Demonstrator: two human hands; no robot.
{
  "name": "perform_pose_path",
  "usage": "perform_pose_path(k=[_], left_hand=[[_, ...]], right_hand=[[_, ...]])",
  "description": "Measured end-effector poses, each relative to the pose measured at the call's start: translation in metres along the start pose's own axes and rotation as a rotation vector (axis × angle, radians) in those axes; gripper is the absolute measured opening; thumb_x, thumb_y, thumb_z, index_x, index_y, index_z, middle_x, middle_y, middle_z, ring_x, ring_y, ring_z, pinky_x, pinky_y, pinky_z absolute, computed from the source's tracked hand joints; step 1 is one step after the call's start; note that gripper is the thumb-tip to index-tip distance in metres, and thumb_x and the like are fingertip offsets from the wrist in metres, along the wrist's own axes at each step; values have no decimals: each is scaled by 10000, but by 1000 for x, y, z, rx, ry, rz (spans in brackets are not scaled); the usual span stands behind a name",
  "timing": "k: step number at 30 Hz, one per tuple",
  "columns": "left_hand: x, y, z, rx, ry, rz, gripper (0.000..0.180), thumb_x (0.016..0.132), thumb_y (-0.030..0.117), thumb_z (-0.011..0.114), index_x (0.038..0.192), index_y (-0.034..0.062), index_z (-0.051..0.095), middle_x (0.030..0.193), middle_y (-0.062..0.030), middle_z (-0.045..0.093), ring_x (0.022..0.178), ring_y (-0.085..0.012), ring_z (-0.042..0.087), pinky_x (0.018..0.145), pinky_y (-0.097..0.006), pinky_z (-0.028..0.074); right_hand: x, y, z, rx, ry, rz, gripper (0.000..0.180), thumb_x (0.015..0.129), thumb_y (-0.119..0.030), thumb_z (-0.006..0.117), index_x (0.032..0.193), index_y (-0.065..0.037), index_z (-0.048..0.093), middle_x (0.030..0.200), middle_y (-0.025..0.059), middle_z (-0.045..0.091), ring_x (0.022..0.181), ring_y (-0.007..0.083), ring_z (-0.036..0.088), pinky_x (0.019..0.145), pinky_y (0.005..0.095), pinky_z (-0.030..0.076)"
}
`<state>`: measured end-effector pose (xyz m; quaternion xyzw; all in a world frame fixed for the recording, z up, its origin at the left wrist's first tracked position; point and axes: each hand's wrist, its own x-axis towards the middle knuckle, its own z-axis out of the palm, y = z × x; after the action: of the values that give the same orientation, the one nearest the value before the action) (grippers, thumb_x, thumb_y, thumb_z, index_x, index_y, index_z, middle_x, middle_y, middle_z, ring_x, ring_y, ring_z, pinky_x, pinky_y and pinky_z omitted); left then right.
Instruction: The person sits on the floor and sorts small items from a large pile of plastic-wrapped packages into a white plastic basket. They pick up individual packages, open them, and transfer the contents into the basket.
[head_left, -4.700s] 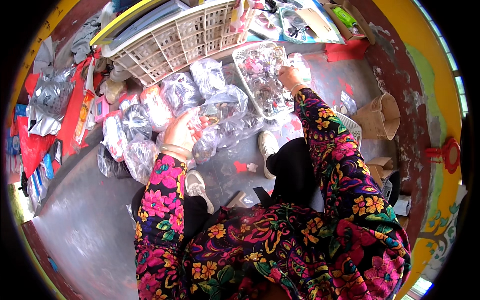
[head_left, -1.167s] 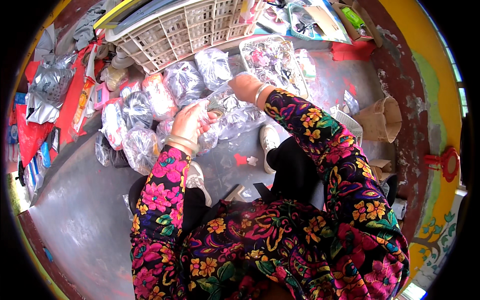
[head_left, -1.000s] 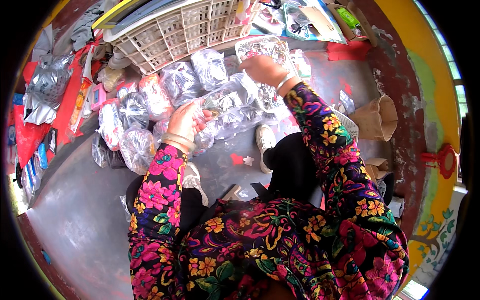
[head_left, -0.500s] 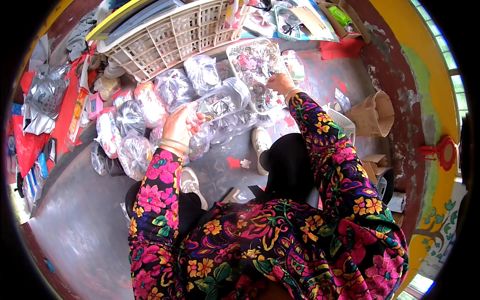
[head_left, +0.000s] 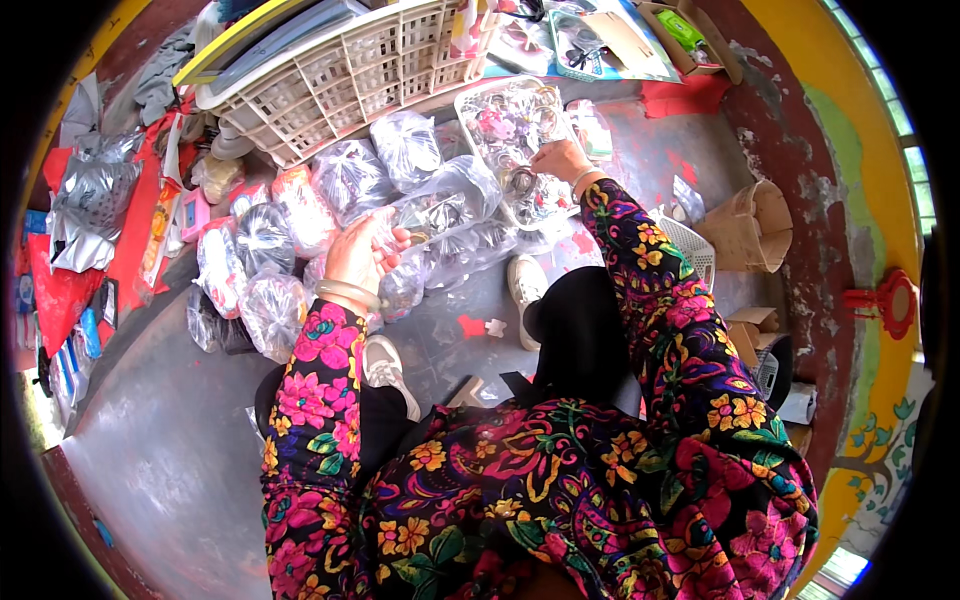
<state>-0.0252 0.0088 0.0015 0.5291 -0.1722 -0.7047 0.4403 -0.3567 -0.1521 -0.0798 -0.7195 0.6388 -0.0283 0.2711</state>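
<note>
My left hand (head_left: 362, 252) is curled closed on the edge of a clear plastic bag (head_left: 472, 180). Dark, ring-shaped small items show inside that bag, which lies just right of the hand. Over a white plastic basket (head_left: 470, 100), my right hand (head_left: 562, 160) reaches in with its fingers bent together. Whatever is between those fingertips is too small to make out. Loose small accessories fill the basket, many of them looped or ring-shaped, some dark and some pink or red.
Several filled plastic bags (head_left: 272, 310) crowd the floor at the left. A large beige crate (head_left: 340, 90) stands behind them. To the right are a white basket (head_left: 690, 250) and a brown cardboard container (head_left: 755, 228). My shoes (head_left: 526, 300) rest on the grey floor.
My right hand has shifted slightly to the left over the basket. My left hand stays in place at the clear bag. The whole view has moved slightly.
</note>
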Motion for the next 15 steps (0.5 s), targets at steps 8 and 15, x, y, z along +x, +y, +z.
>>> perform_pose_path(k=[8,15], left_hand=[[-1,-1,-3,2,14,5,269,802,293,539,974,88,574,740,-67,584,672,-158,573,544,-243,409],[1,-2,-4,8,27,0,256,798,286,548,956,88,578,739,-71,584,667,-161,574,539,-245,413]], right_hand=[[-25,-14,-36,401,34,146,156,693,-141,588,819,-50,602,644,35,594,464,141,583,538,283,487],[-40,-17,-47,949,60,205,99,721,4,561,817,27,560,758,78,555,658,157,571,634,253,515]])
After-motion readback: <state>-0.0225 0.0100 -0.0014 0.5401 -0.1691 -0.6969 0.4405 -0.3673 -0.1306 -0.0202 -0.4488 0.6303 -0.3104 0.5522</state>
